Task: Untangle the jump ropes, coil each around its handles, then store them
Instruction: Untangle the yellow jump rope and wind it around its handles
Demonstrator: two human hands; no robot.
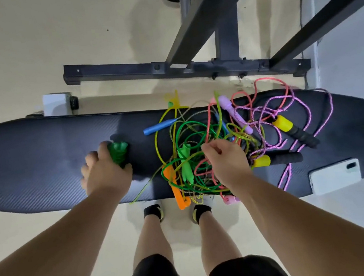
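Note:
A tangle of jump ropes (pixel 202 142) lies on the black padded bench (pixel 39 158): green, yellow, salmon and pink-speckled cords. Handles show among them: blue (pixel 159 127), orange (pixel 177 190), green (pixel 186 165), lilac (pixel 234 113) and two yellow-and-black ones (pixel 292 128). My left hand (pixel 104 169) grips a coiled green bundle (pixel 118 152) on the bench, left of the pile. My right hand (pixel 223 157) is over the pile's middle, its fingers pinching cords there; which cord I cannot tell.
A white phone (pixel 335 176) lies on the bench's right end. A black steel rack frame (pixel 185 67) stands on the floor behind the bench, with a white box (pixel 55 104) at its left. My legs and feet are below the bench's near edge.

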